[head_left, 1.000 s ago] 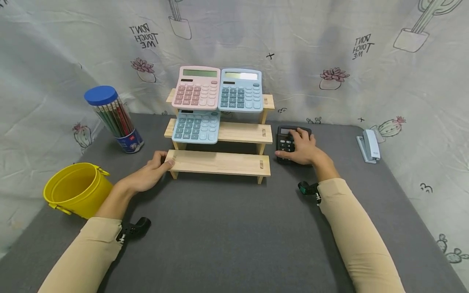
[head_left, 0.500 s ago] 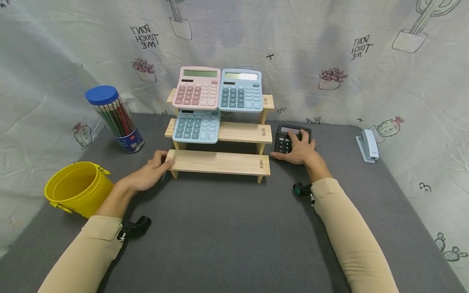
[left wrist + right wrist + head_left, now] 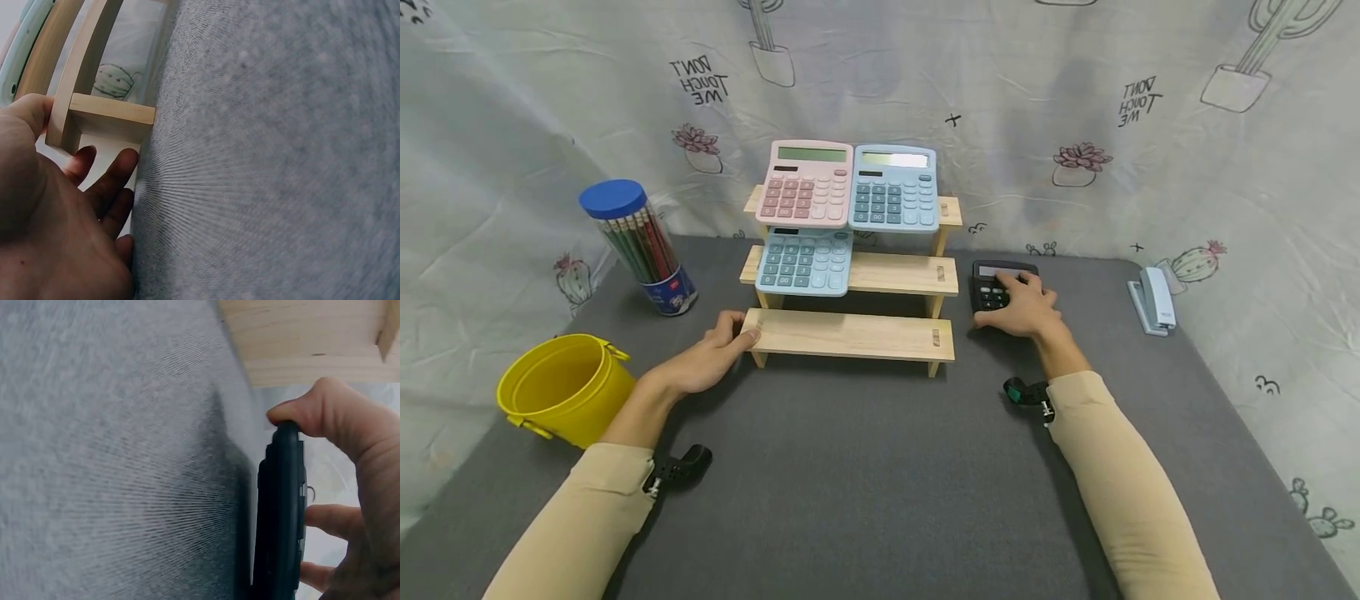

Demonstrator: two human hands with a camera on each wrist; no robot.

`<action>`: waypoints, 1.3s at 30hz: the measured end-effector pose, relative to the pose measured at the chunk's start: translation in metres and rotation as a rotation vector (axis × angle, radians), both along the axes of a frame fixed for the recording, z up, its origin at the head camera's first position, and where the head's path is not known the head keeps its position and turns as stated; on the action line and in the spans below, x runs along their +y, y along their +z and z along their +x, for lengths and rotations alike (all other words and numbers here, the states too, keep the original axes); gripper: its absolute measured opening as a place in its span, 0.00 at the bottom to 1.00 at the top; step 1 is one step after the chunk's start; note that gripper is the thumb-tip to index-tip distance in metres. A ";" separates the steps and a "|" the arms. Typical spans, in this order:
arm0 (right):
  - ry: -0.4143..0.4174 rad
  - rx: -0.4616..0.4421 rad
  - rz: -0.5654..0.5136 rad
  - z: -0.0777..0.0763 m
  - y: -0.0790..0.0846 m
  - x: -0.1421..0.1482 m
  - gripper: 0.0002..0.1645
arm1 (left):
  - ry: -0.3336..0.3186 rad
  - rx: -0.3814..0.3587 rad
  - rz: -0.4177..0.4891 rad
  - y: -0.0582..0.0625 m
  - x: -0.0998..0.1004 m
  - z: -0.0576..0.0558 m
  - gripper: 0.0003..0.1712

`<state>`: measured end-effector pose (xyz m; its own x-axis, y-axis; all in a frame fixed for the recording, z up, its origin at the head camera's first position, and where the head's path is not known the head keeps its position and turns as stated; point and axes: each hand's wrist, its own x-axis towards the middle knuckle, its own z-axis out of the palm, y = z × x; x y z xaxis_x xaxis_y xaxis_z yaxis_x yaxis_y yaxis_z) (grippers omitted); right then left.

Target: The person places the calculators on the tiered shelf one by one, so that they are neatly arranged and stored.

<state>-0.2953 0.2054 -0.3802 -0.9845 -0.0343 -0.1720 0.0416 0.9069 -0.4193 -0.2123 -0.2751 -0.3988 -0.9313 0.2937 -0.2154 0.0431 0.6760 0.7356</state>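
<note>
My left hand (image 3: 706,357) holds the left end of the lowest board of a three-tier wooden stand (image 3: 850,335), thumb on top. In the left wrist view, the wooden stand's end (image 3: 112,109) sits between thumb and fingers. To the right of the stand, my right hand (image 3: 1021,307) grips a black calculator (image 3: 987,293), thumb at its near left edge and fingers over its face. The right wrist view shows the black calculator (image 3: 278,512) edge-on, with a shadowed gap along the grey cloth. A pink calculator (image 3: 805,185) and a blue calculator (image 3: 893,190) stand on the top tier.
Another blue calculator (image 3: 805,262) leans at the left of the middle tier. A yellow bucket (image 3: 613,387) and a blue-lidded tub of pencils (image 3: 672,290) stand at the left. A pale stapler (image 3: 1156,298) lies at far right, near the patterned curtain (image 3: 1000,75).
My right hand shifts left over the black calculator, then back right, and its thumb comes to the calculator's near left edge. My left hand keeps its hold on the stand.
</note>
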 end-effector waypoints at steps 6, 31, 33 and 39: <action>-0.029 0.015 -0.149 0.011 0.008 0.003 0.56 | 0.001 -0.006 -0.012 0.000 0.000 0.000 0.37; 0.174 0.380 -0.334 0.089 0.041 0.003 0.46 | 0.003 -0.002 -0.013 0.002 -0.001 0.001 0.37; 0.197 0.398 -0.346 0.092 0.043 -0.001 0.46 | 0.002 0.011 -0.016 0.001 -0.001 0.001 0.37; 0.258 0.436 -0.362 0.100 0.045 -0.015 0.46 | 0.003 0.038 -0.017 -0.003 0.001 0.001 0.36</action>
<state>-0.1954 0.1903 -0.3353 -0.9138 -0.2618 0.3107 -0.4042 0.6621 -0.6310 -0.2114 -0.2745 -0.4019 -0.9396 0.2878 -0.1852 0.0687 0.6887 0.7218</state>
